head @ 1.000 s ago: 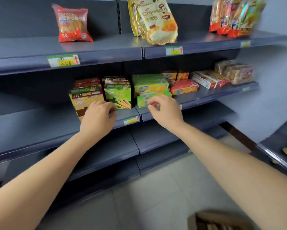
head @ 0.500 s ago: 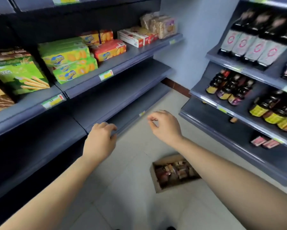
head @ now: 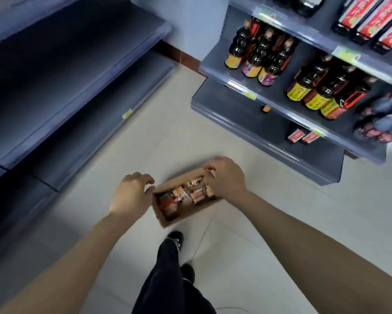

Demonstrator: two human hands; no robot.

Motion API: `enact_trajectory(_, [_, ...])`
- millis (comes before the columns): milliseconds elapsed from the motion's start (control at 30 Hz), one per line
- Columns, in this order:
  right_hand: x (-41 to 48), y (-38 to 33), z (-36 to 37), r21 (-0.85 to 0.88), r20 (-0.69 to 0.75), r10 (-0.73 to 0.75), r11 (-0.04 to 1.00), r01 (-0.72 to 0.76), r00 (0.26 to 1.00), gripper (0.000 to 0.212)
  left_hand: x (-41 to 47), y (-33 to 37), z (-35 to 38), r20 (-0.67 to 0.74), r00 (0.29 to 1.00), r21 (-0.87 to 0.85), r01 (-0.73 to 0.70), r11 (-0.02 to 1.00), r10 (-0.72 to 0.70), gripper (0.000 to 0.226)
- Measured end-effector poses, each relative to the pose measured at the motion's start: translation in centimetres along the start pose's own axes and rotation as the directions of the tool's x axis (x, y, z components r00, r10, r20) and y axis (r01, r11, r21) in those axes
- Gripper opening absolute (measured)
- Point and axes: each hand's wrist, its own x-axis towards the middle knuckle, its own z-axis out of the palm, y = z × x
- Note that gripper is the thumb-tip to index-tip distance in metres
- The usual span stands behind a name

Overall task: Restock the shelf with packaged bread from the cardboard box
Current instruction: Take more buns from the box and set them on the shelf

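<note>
A brown cardboard box [head: 167, 219] lies on the tiled floor below me, holding several small bread packets [head: 196, 196] in orange and red wrappers. My left hand [head: 131, 196] hovers over the box's left end, fingers loosely curled and holding nothing. My right hand [head: 226, 177] hangs over the box's far right corner, fingers bent, nothing in it. Whether either hand touches the box I cannot tell. The grey shelves [head: 61, 71] on the left show bare boards in this view.
A second grey shelf unit [head: 265, 130] on the right carries dark sauce bottles [head: 258, 55] and red boxes [head: 376, 17]. My black shoe [head: 175, 239] and dark trouser leg stand just behind the box. Pale floor tiles run between the two units.
My view swung down from the stocked shelf to the floor. Both hands left the snack boxes and dropped to the cardboard box, which now lies right under them.
</note>
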Motion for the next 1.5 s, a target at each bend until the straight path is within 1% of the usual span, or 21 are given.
enact_trajectory(67, [1.4,2.7,1.0,-0.044,0.036,0.049,0.998,-0.047,0.998,0.018,1.5,0.6,2.7,0.073,0.997,0.001,0.028,1.000,-0.028,0.021])
enact_trajectory(167, [3.7,6.2,2.8,-0.056,0.094,0.114,0.992,-0.109,0.989,0.020,4.0,1.0,6.3,0.183,0.980,0.035,0.072,0.997,-0.077,0.021])
enact_trajectory(333, [7.4,11.8,7.4,-0.084,0.183,0.119,0.991,-0.105,0.976,0.018,7.6,0.8,12.8,0.290,0.935,0.094,0.182,0.979,-0.202,0.022])
enact_trajectory(467, [10.2,15.8,11.9,-0.098,0.277,0.072,0.994,-0.047,0.958,0.022,10.0,-0.3,19.3,0.360,0.888,0.156,0.245,0.957,-0.286,0.024])
enact_trajectory(567, [12.0,18.3,16.3,-0.070,0.352,0.026,0.998,-0.001,0.936,0.023,11.2,-1.2,24.3,0.367,0.850,0.160,0.343,0.925,-0.379,0.023])
enact_trajectory(633, [12.8,19.7,19.6,-0.057,0.397,0.015,0.998,0.008,0.918,0.022,11.8,-2.2,27.6,0.385,0.821,0.182,0.381,0.907,-0.422,0.025])
enact_trajectory(767, [14.1,22.1,26.9,-0.056,0.499,-0.024,0.997,0.060,0.866,0.024,12.7,-6.0,34.7,0.439,0.753,0.274,0.408,0.871,-0.490,0.028])
enact_trajectory(833, [14.9,23.2,30.6,-0.035,0.518,-0.050,0.996,0.080,0.854,0.027,13.2,-8.3,38.0,0.461,0.718,0.325,0.410,0.852,-0.521,0.030])
enact_trajectory(900, [15.9,24.6,34.3,-0.052,0.526,-0.047,0.995,0.087,0.849,0.027,14.0,-10.8,41.0,0.461,0.701,0.369,0.407,0.836,-0.544,0.036])
enact_trajectory(933, [16.4,25.3,36.2,-0.067,0.537,-0.033,0.994,0.081,0.843,0.027,14.3,-12.0,42.4,0.455,0.698,0.387,0.405,0.829,-0.553,0.039])
enact_trajectory(1033, [17.6,26.7,41.7,-0.097,0.601,-0.001,0.993,0.074,0.799,0.030,15.3,-15.6,46.2,0.433,0.727,0.412,0.365,0.835,-0.532,0.043])
enact_trajectory(1100, [18.0,27.1,45.0,-0.077,0.636,-0.020,0.993,0.089,0.771,0.031,15.9,-17.6,48.4,0.431,0.736,0.426,0.343,0.837,-0.522,0.046])
enact_trajectory(1233, [18.0,26.9,50.1,-0.028,0.689,-0.056,0.994,0.105,0.722,0.031,16.9,-20.6,51.8,0.409,0.736,0.448,0.353,0.821,-0.540,0.050])
enact_trajectory(1300, [17.9,26.8,51.6,-0.010,0.711,-0.055,0.996,0.088,0.701,0.035,17.3,-21.2,52.6,0.405,0.724,0.497,0.339,0.799,-0.559,0.044])
enact_trajectory(1367, [18.0,26.7,52.7,0.002,0.734,-0.032,0.999,0.045,0.678,0.040,17.7,-21.4,53.0,0.425,0.739,0.546,0.252,0.799,-0.523,0.035])
enact_trajectory(1400, [18.0,26.7,53.0,0.008,0.745,-0.007,1.000,0.003,0.667,0.044,17.7,-21.5,53.0,0.436,0.755,0.544,0.213,0.812,-0.490,0.030])
enact_trajectory(1433, [18.0,26.6,53.1,0.025,0.757,0.021,0.998,-0.061,0.653,0.051,17.4,-21.7,53.1,0.432,0.779,0.501,0.211,0.840,-0.453,0.025])
enact_trajectory(1467, [18.1,26.6,53.1,0.051,0.768,0.044,0.990,-0.130,0.639,0.060,17.1,-21.7,53.1,0.418,0.805,0.400,0.254,0.881,-0.421,0.022])
enact_trajectory(1500, [18.1,26.5,52.8,0.083,0.782,0.055,0.978,-0.190,0.621,0.069,16.9,-21.6,52.8,0.399,0.824,0.262,0.318,0.911,-0.402,0.021])
